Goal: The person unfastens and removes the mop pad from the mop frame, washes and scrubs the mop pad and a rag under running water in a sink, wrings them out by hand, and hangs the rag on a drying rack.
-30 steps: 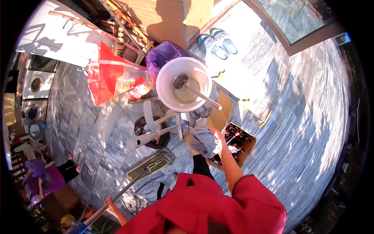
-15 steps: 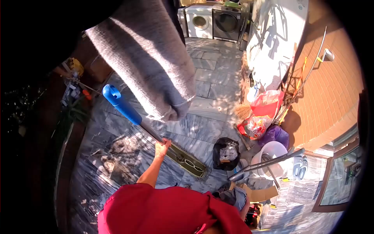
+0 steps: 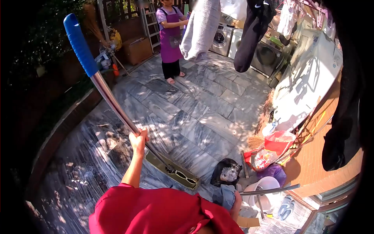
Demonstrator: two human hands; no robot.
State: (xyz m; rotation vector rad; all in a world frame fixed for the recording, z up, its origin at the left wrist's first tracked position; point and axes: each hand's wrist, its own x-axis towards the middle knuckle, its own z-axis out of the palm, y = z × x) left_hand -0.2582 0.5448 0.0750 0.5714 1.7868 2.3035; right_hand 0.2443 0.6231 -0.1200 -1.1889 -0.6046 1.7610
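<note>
My left hand (image 3: 138,141) is closed around the metal pole of a flat mop (image 3: 113,99). The pole slants up to a blue grip, and its long olive-green mop head (image 3: 171,168) lies on the marble-patterned floor. My right hand (image 3: 236,203) is low, beside my red sleeve, closed on a crumpled grey-blue cloth (image 3: 224,195); its fingers are partly hidden.
A black bag (image 3: 226,172) of rubbish, a white bucket (image 3: 269,186) and a red bag (image 3: 282,140) stand right. A person in a purple apron (image 3: 170,39) stands ahead. Laundry (image 3: 202,29) hangs overhead, with washing machines (image 3: 267,54) behind.
The view has lifted and turned left, bringing the other person into sight. The mop pole stands more upright, still in my left hand. The cloth shows more fully at my right hand.
</note>
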